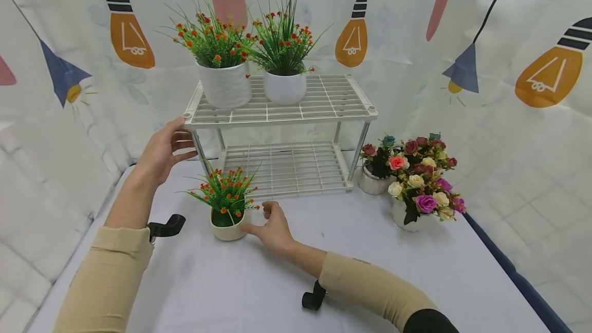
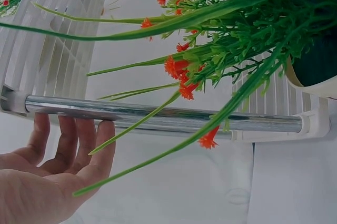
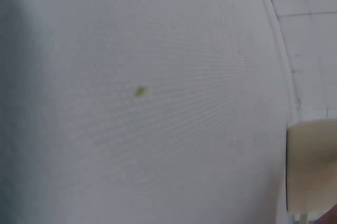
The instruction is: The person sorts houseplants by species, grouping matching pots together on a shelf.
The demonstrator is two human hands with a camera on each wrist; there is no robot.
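Note:
A small cream pot (image 1: 228,233) of green grass with orange-red flowers (image 1: 226,189) stands on the table in front of a white two-tier rack (image 1: 282,119). Beside the pot's right side is my right hand (image 1: 275,230), its thumb at the pot wall and its other fingers loosely bent, apart from the pot. My left hand (image 1: 159,150) is at the rack's front left corner. In the left wrist view, its fingertips touch the metal post (image 2: 158,116) without wrapping round it. Part of the pot (image 3: 313,166) shows at the right wrist view's edge.
Two white pots, left (image 1: 225,85) and right (image 1: 285,88), hold similar plants on the top tier. Right of the rack stand two pots of artificial roses, a rear one (image 1: 373,181) and a front one (image 1: 407,217). A patterned curtain (image 1: 296,40) hangs behind.

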